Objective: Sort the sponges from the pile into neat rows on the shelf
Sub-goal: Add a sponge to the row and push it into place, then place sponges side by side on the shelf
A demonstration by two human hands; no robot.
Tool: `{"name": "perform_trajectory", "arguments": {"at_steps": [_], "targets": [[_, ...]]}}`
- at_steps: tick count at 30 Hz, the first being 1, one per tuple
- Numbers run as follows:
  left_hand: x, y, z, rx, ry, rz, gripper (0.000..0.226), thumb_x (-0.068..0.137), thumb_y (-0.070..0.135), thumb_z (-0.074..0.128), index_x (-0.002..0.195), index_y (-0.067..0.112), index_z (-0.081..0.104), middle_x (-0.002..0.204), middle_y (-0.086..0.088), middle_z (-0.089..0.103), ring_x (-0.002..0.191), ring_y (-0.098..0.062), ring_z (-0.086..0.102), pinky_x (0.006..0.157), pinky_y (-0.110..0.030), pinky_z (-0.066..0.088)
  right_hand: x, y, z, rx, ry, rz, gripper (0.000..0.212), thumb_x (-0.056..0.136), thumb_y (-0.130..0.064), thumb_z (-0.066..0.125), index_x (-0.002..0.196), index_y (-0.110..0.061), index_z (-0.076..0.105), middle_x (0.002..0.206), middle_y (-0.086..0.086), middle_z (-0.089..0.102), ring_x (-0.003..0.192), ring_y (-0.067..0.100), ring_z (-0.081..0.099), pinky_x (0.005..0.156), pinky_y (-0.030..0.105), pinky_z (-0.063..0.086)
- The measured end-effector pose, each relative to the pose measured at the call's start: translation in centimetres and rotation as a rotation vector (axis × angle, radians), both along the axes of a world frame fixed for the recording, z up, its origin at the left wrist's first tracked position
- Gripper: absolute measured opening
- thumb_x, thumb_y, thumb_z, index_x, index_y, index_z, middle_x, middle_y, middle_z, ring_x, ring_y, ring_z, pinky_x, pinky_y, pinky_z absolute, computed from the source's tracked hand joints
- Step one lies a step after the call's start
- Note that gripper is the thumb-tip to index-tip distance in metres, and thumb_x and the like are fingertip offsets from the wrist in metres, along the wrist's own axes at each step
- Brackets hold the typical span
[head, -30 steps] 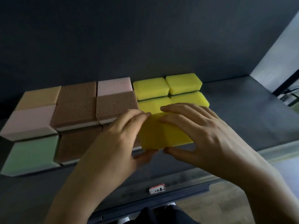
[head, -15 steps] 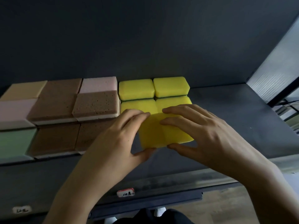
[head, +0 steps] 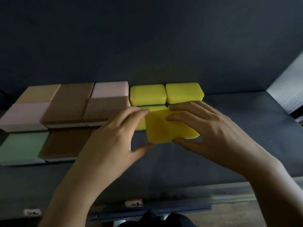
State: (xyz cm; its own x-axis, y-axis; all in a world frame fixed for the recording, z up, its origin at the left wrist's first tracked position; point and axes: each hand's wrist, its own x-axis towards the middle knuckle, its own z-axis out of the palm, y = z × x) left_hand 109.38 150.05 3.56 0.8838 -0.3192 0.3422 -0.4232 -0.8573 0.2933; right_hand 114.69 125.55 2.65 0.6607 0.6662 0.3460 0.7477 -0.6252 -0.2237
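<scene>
Yellow sponge (head: 164, 128) farther back between left hand (head: 111, 136), right hand (head: 213, 133) (row behind (head: 141, 126) half-hidden)

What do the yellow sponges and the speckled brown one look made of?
Back yellow sponges: likely fine soft foam; matte, smooth, rounded corners. The held sponge, between left hand and right hand, looks the same. Brown sponge: coarser open-pored foam, dark pits on top, over a white base layer of unclear material.
</scene>
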Motion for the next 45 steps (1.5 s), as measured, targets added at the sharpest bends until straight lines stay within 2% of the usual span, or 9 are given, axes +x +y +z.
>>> {"name": "perform_trajectory", "arguments": {"at_steps": [2,5,9,15,20,24,30,39,45], "targets": [[0.4,1.0,0.3,0.024,0.005,0.029,0.064,0.078,0.041,0.063,0.134,0.013,0.053,0.133,0.003,0.052,0.110,-0.015,0.058,0.082,-0.028,0.054,0.8,0.5,-0.2,0.002,0.005,-0.020,0.049,0.087,-0.048,0.063,0.131,-0.026,0.057,0.139,-0.007,0.051,0.127,0.016,0.049,0.091,0.042,0.052],[1.4,2.3,0.4,0.044,0.006,0.080,0.055,0.078,0.033,0.066,0.130,0.015,0.057,0.131,0.005,0.051,0.110,-0.014,0.057,0.087,-0.026,0.047,1.8,1.3,-0.6,0.000,0.007,-0.046,0.048,0.088,-0.050,0.061,0.130,-0.028,0.058,0.138,-0.007,0.052,0.125,0.016,0.050,0.089,0.040,0.053],[2.6,3.9,-0.1,0.114,0.023,0.135,0.053,0.078,0.026,0.070,0.129,0.015,0.059,0.132,0.002,0.052,0.111,-0.021,0.058,0.090,-0.034,0.048,3.0,2.5,-1.4,-0.011,0.016,-0.064,0.045,0.088,-0.049,0.062,0.128,-0.028,0.059,0.137,-0.006,0.053,0.124,0.017,0.051,0.086,0.038,0.054],[3.8,5.0,-0.9,0.132,0.066,0.143,0.040,0.082,0.019,0.062,0.121,0.016,0.064,0.130,0.002,0.054,0.106,-0.023,0.060,0.083,-0.039,0.053,4.4,3.7,-2.1,-0.028,0.035,-0.078,0.046,0.088,-0.047,0.060,0.129,-0.026,0.060,0.137,-0.003,0.054,0.124,0.019,0.051,0.088,0.032,0.047],[4.3,5.2,-1.4,0.082,0.045,0.138,0.034,0.080,0.007,0.068,0.114,0.011,0.068,0.124,-0.003,0.059,0.101,-0.027,0.064,0.078,-0.039,0.053,5.4,4.8,-2.8,-0.047,0.073,-0.059,0.047,0.088,-0.046,0.061,0.130,-0.025,0.059,0.138,-0.001,0.053,0.124,0.020,0.051,0.092,0.036,0.052],[4.4,5.3,-1.5,0.060,0.037,0.125,0.032,0.080,0.008,0.066,0.112,0.010,0.068,0.122,-0.004,0.061,0.102,-0.027,0.064,0.082,-0.034,0.049,5.9,5.4,-3.2,-0.057,0.085,-0.063,0.047,0.089,-0.047,0.060,0.131,-0.027,0.058,0.139,-0.002,0.052,0.126,0.019,0.049,0.092,0.036,0.051],[4.4,5.4,-1.5,0.032,0.044,0.117,0.031,0.080,0.009,0.063,0.111,0.009,0.069,0.122,-0.005,0.061,0.101,-0.028,0.064,0.082,-0.038,0.052,6.3,6.0,-3.5,-0.049,0.094,-0.065,0.047,0.089,-0.046,0.060,0.131,-0.025,0.058,0.139,-0.001,0.052,0.127,0.019,0.048,0.095,0.040,0.051],[4.5,5.3,-1.5,0.047,0.053,0.127,0.031,0.080,0.010,0.062,0.111,0.009,0.069,0.120,-0.005,0.062,0.101,-0.028,0.064,0.082,-0.032,0.048,6.2,6.5,-3.7,-0.028,0.126,-0.055,0.048,0.089,-0.045,0.060,0.131,-0.023,0.058,0.140,0.000,0.052,0.128,0.019,0.049,0.096,0.043,0.050],[4.4,5.1,-1.6,0.072,0.044,0.138,0.032,0.079,0.008,0.064,0.110,0.008,0.068,0.121,-0.006,0.062,0.099,-0.029,0.064,0.081,-0.029,0.043,6.0,6.4,-3.8,-0.009,0.100,-0.052,0.045,0.090,-0.043,0.062,0.131,-0.023,0.058,0.139,-0.001,0.052,0.128,0.019,0.048,0.097,0.041,0.050]]}}
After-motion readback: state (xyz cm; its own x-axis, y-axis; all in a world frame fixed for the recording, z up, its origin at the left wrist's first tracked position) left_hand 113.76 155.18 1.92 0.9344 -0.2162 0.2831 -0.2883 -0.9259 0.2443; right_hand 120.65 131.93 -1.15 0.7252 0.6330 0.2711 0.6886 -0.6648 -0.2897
